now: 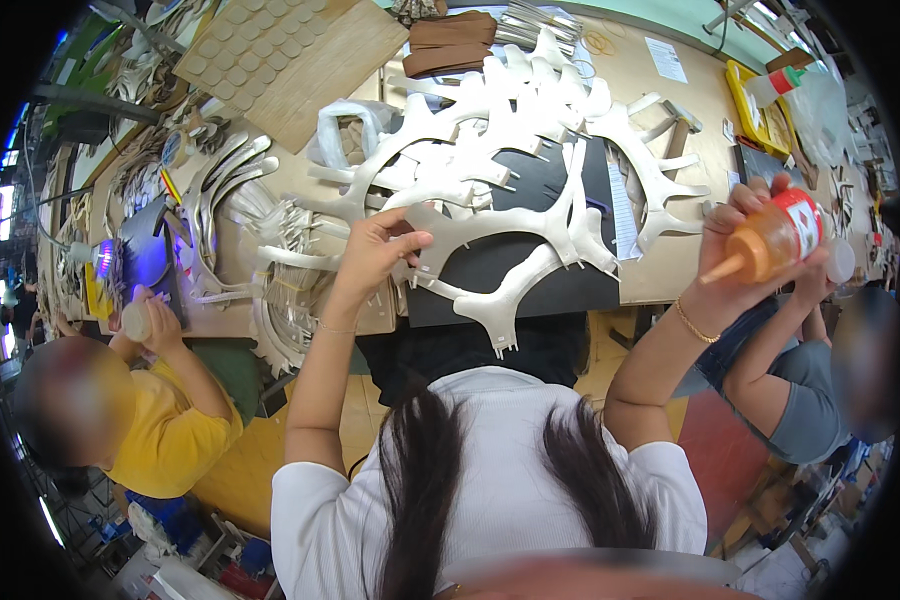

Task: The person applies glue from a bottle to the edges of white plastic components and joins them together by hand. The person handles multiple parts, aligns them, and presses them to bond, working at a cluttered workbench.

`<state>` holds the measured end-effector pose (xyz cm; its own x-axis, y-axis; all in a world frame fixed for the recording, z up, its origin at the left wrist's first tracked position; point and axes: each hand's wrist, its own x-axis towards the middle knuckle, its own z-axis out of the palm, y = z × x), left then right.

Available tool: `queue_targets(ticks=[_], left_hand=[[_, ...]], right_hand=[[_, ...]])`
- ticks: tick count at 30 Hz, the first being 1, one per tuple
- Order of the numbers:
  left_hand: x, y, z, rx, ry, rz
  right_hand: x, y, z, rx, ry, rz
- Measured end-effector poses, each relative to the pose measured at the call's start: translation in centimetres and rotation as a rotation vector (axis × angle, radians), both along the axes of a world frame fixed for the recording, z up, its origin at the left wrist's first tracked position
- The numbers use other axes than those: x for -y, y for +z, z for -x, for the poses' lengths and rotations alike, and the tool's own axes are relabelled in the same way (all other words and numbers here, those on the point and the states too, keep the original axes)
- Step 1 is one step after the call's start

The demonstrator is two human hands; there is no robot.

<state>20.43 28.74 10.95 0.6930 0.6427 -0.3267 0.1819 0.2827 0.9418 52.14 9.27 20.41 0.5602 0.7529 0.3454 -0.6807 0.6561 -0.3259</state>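
My left hand (378, 252) pinches the upper left end of a white, branching flat piece (510, 228) with small prongs along its edges. That piece hangs over a black board (460, 265) at the table's near side. Off to the right, my right hand (735, 240) is wrapped round an orange squeeze bottle (767, 245) with a red and white label. Its pointed nozzle tilts down to the left, apart from the white piece. Beyond my hands lies a heap of similar white pieces (530, 95), partly overlapping. Another such piece (650, 165) rests right of the board.
Wooden board with round discs (260, 60) at far left; brown strips (452, 42) at the back. A hammer (680, 125) and a yellow tray (760, 110) are at right. People work close by: a yellow sleeve (185, 440) left, a grey sleeve (810, 400) right.
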Motion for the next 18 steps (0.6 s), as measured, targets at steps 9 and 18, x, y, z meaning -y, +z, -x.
queue_targets(ticks=[9,18], left_hand=[[-2.0,-2.0,0.4,-0.126,0.068,-0.112],[1.2,0.3,-1.8,-0.476,0.082,-0.908]], right_hand=[[-0.1,-1.5,0.8,-0.002,-0.147,0.254],[0.2,-3.9,1.5,-0.03,-0.41,0.743]])
